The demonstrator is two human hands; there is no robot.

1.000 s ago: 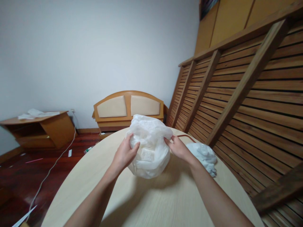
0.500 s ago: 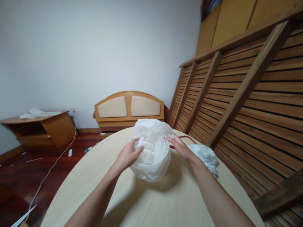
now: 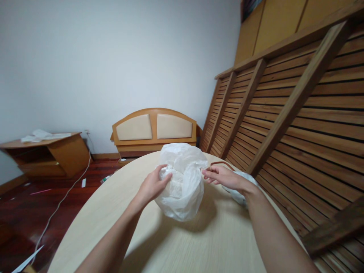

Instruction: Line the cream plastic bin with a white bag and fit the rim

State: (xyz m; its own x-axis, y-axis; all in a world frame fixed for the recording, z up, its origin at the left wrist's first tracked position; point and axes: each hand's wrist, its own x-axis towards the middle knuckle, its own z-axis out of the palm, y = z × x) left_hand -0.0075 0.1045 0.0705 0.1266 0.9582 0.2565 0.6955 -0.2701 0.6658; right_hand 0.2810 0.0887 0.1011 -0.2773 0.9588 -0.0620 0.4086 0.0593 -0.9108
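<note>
The white plastic bag [image 3: 182,203] sits between the two hands over the far half of the round table [image 3: 159,242], its crumpled mouth turned up and toward the near side, with something whitish showing inside. The left hand [image 3: 155,184] has the bag's left edge between thumb and fingers, the thumb on the near side of the plastic and a gap showing between thumb tip and forefinger. The right hand [image 3: 223,177] is at the bag's right edge, fingers loosely bent with the thumb close to them — whether they pinch any plastic, I cannot tell. Whether the bag's underside touches the tabletop is also unclear. Broad stretches of tabletop show left of the bag and on the near side, between the forearms. To the right, room is tighter: a brown strap [image 3: 223,163] curves just beyond the right hand, and a pale bundle [image 3: 239,197] lies partly behind that wrist, near the table's right rim. Past that rim stands a slatted wooden frame [image 3: 284,125] — leaning, and close to the table — while a padded headboard [image 3: 154,127] stands beyond the far edge.
</note>
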